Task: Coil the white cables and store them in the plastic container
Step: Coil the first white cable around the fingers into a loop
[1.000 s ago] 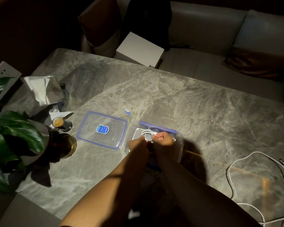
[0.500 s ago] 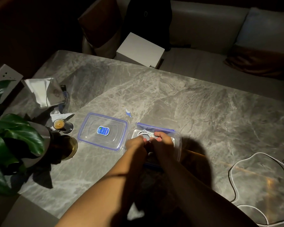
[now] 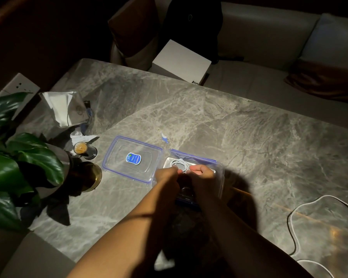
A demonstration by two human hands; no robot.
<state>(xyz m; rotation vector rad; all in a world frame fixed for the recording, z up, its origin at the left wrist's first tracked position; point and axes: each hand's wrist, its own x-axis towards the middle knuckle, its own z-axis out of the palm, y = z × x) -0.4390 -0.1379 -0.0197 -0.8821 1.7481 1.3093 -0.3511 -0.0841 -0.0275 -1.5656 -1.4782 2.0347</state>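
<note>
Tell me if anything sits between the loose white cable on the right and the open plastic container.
Nothing visible does. The loose white cable lies on bare marble table right of the plastic container, whose lid lies off to its left. Both hands, left hand and right hand, are over the opening with a coiled cable.

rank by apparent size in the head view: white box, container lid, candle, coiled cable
1. white box, though it sits farther off than the lid
2. lid, close to the box in apparent size
3. coiled cable, partly hidden by the hands
4. candle
</note>
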